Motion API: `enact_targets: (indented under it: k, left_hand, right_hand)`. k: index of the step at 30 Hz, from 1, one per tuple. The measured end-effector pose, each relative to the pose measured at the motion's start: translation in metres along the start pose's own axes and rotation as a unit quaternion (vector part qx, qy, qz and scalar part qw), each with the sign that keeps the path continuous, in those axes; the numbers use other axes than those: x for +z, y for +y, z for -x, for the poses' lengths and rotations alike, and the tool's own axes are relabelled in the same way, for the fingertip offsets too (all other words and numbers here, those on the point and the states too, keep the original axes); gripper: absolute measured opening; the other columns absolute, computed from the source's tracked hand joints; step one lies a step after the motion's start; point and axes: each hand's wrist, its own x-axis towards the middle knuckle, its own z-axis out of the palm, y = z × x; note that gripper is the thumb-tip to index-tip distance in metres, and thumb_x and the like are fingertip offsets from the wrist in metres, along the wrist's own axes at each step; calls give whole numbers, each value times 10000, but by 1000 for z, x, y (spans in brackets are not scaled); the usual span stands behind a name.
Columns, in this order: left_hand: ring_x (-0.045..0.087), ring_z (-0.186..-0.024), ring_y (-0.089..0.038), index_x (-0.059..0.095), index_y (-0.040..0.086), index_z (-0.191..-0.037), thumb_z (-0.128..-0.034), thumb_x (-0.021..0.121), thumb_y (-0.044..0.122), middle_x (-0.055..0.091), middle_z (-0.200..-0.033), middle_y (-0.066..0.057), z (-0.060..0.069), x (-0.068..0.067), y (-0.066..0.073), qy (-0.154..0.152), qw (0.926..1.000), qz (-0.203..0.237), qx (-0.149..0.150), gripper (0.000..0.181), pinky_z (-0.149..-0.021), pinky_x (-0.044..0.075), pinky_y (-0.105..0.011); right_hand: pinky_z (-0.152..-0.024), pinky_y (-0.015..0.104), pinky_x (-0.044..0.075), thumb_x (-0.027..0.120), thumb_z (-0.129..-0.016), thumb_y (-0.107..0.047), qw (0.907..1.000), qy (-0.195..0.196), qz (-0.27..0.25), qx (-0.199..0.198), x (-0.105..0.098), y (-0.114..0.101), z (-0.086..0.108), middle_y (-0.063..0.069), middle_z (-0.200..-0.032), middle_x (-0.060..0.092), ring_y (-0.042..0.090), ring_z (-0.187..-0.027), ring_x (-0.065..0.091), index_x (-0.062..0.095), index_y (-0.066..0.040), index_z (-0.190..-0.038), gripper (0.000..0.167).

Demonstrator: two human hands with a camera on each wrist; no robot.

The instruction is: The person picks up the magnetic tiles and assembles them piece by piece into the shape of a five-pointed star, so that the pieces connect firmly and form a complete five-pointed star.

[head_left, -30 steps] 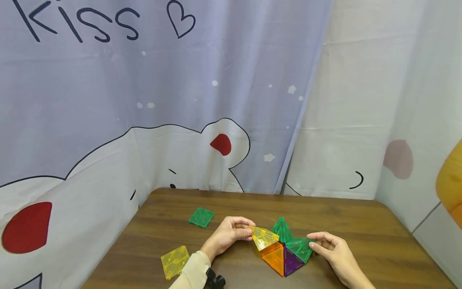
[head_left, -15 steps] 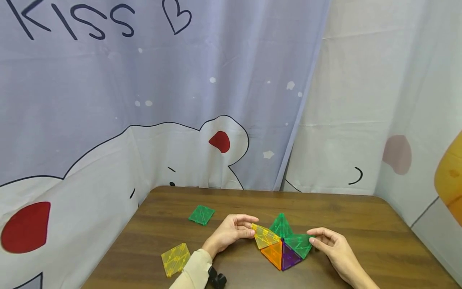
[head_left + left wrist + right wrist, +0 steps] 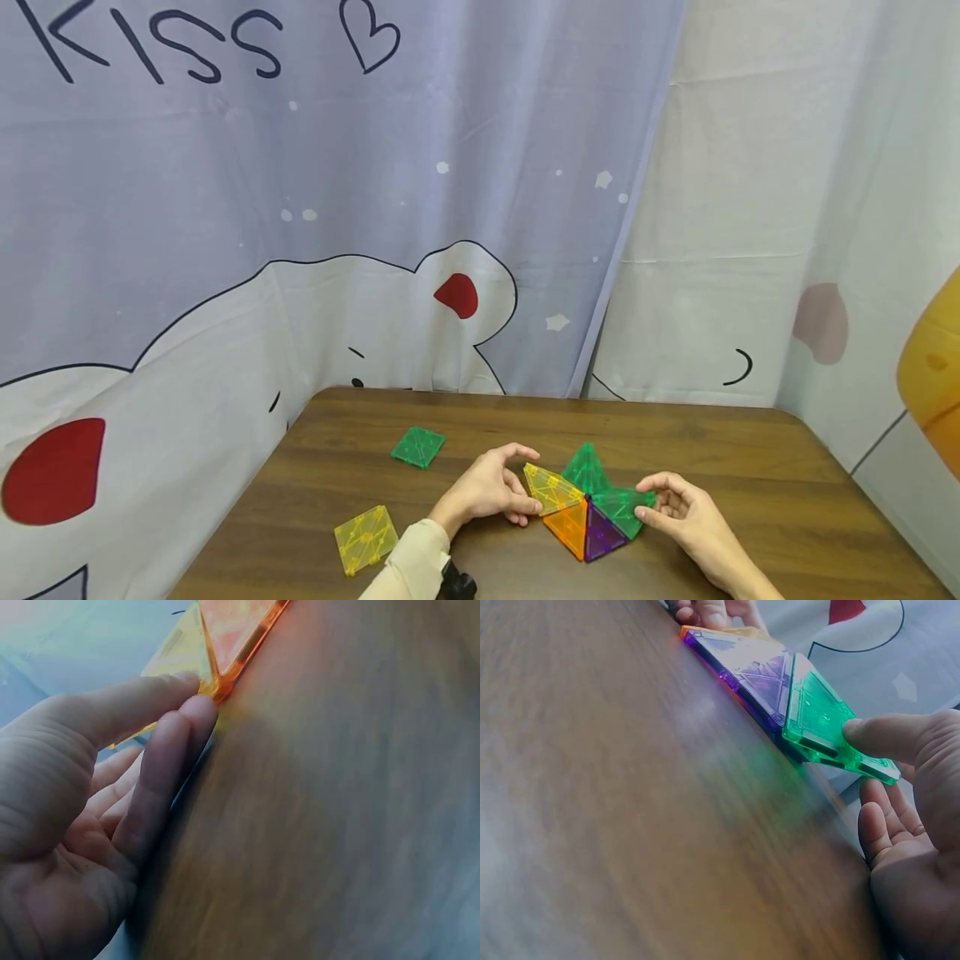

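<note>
Several translucent magnetic tiles are joined in a fan in the head view: a yellow triangle, an orange triangle, a purple triangle, a green triangle at right and another green triangle at the back. My left hand pinches the yellow triangle's outer corner near the orange one, thumb on top in the left wrist view. On the right side, my right hand pinches the green triangle, its thumb on the upper face and fingers below. Both held tiles tilt up off the tabletop.
A yellow square tile lies left of the left forearm. Farther back is a green square tile. The brown wooden table ends at a printed curtain behind and at the sides.
My left hand has shifted its grip from the yellow tile's far-left corner to its nearer corner by the orange tile. The right thumb has slid slightly farther onto the green tile.
</note>
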Motion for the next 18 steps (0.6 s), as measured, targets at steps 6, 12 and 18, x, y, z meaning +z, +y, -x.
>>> enact_targets:
  k: [6, 12, 18]
  left_hand:
    - [791, -641, -264, 448, 57, -1616, -919, 860, -88, 802, -851, -214, 0, 5, 0, 89, 9988, 469, -86, 823, -613, 670, -370]
    - [831, -788, -338, 367, 9, -1658, -970, 777, -127, 792, -934, -262, -3, 6, -4, 18, 9919, 1269, -70, 813, -733, 689, -386]
    - [808, -1080, -424, 287, -9, -1708, -1024, 709, -97, 766, -1181, -321, -8, 10, -4, -59, 9827, 1851, 61, 809, -927, 667, -413]
  right_hand:
    - [-684, 258, 579, 840, -961, -4, 9998, 158, 62, 53, 1, 0, 2, 13, -950, 654, 118, -796, 634, 668, 59, -1260, 351]
    - [-625, 245, 550, 857, -947, 0, 9981, 547, 188, 235, 2, -1, 1, 23, -903, 630, 104, -759, 605, 673, 62, -1256, 365]
    - [-570, 265, 468, 865, -970, -70, 9931, 1027, 544, 170, 3, -4, -1, -18, -838, 611, 62, -665, 502, 672, 7, -1115, 254]
